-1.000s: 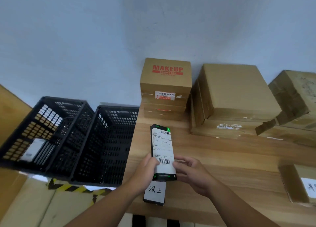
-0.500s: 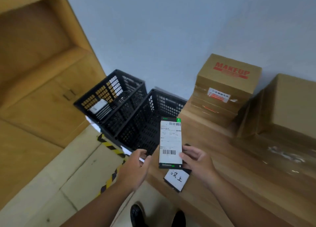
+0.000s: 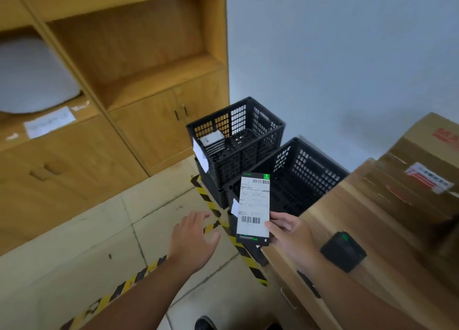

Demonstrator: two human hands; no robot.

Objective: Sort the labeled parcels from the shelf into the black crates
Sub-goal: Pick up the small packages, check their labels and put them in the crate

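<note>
My right hand (image 3: pixel 285 233) grips a slim black parcel (image 3: pixel 253 208) by its lower right edge; its white shipping label with barcodes faces me. The parcel hangs over the near black crate (image 3: pixel 308 178), which looks bare inside. My left hand (image 3: pixel 196 237) floats apart from the parcel, over the floor, fingers spread and holding nothing. The far black crate (image 3: pixel 248 136) has a grey-labeled parcel (image 3: pixel 212 138) leaning in its left corner.
A wooden counter (image 3: pixel 347 230) on the right carries a small black box (image 3: pixel 344 251) and cardboard boxes (image 3: pixel 427 161). A wooden shelf unit (image 3: pixel 119 86) with cabinet doors stands at left. Yellow-black hazard tape (image 3: pixel 211 203) runs across the tiled floor by the crates.
My left hand has let go of the parcel and drawn away to the left. My view has swung left and down, bringing the shelf unit and floor in. My right hand alone holds the parcel.
</note>
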